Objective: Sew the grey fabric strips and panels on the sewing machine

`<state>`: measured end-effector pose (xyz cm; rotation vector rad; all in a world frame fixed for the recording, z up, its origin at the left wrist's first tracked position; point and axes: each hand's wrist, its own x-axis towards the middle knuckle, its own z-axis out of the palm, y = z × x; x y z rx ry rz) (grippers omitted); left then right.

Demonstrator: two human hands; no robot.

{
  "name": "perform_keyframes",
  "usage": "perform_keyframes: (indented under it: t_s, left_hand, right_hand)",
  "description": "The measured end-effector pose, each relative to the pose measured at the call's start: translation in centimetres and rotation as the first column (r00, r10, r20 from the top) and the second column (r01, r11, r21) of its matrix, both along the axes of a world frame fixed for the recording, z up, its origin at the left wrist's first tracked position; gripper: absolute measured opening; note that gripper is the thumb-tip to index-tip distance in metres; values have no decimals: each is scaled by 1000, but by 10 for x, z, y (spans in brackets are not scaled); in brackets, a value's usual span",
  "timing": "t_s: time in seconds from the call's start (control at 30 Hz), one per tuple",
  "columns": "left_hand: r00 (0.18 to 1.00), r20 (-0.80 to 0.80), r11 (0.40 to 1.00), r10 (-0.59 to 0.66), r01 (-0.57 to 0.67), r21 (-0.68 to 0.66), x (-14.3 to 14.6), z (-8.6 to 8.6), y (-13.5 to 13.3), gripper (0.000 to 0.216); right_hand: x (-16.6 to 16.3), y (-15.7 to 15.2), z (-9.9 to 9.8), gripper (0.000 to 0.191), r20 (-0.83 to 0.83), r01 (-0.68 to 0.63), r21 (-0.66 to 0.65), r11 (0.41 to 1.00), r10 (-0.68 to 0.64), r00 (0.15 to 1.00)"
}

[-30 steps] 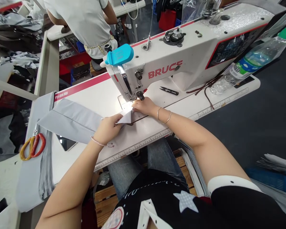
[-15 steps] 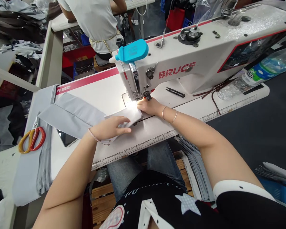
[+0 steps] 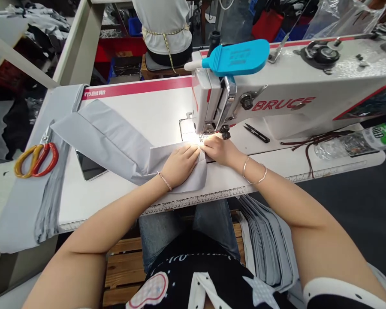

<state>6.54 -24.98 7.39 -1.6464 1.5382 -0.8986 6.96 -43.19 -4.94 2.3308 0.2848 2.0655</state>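
We've got our left hand (image 3: pixel 180 165) and right hand (image 3: pixel 219 150) flat together on the grey fabric (image 3: pixel 122 143), mid-frame under the sewing machine (image 3: pixel 276 98).

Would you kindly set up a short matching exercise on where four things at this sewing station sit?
Things:
1. scissors
2. thread snips
3. water bottle
4. left hand

Places:
A. flat on the grey fabric
B. lying at the table's right end
C. on the grey strips at the left edge
D. beside the machine base, under the arm

Pairs: 1-C, 2-D, 3-B, 4-A
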Motion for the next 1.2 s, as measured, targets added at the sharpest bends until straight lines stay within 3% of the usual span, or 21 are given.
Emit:
perform_keyframes:
  t_s: [0.1,0.33,1.03,1.2]
  left_hand:
    - [998,61,1000,-3,3,5,2,1,9,43]
    - [993,117,998,-11,5,55,0,-3,16,42]
    - [991,123,996,-44,34,78,-2,-9,15,41]
    - [995,100,997,-26,19,76,-1,-7,14,41]
  right_hand:
    - [-5,5,-10,29,28,27,17,1000,-27,999]
    - [-10,14,-24,28,203,-67,-20,998,69,977]
    - [-14,16,-29,26,176,-84,2,996,82,981]
    - [-14,16,-28,31,97,-126,36,991,122,988]
